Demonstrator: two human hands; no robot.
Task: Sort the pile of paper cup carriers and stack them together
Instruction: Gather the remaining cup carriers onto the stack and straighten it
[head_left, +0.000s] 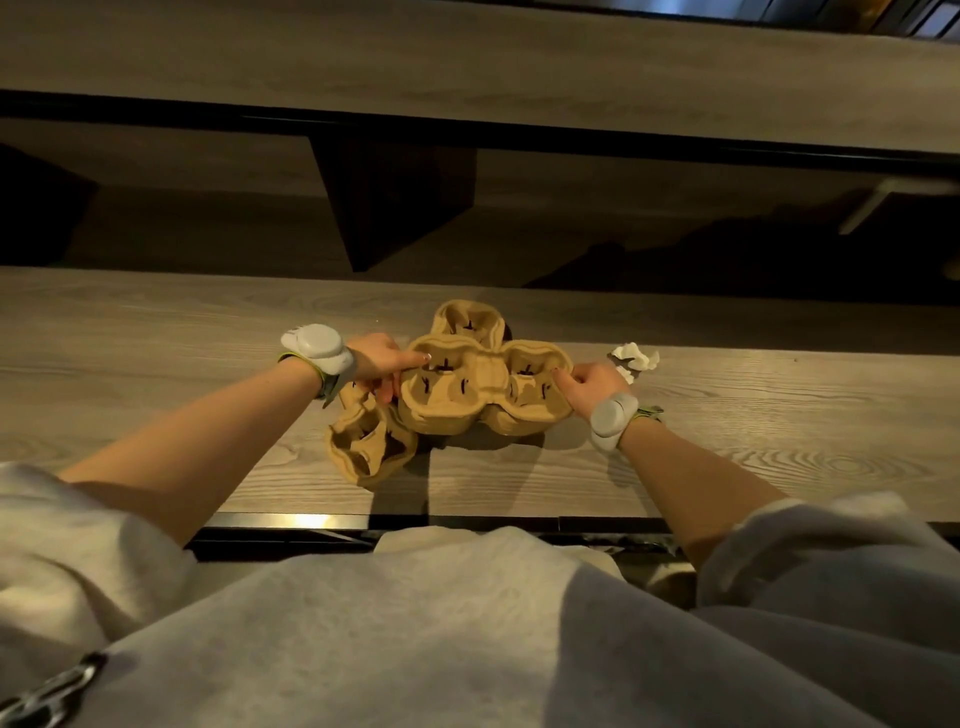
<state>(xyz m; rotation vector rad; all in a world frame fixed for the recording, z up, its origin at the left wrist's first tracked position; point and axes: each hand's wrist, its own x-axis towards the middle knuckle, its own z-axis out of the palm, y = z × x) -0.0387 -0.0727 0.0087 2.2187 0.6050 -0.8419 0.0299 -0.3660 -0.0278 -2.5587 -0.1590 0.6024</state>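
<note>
The scene is dim and warm-toned, with the wooden counter (727, 431) lit softly from above and the recess behind it falling into near-black shadow. The pile of carriers (452, 384) throws a dark shadow toward the near edge, where a small bright glare patch sits on the metal trim (306, 519), and the grey sweatshirt (415, 634) shows a broad shadow across its right side. Wide-angle distortion bends the counter lines outward at the frame edges, and fine detail is soft and slightly smeared throughout.
</note>
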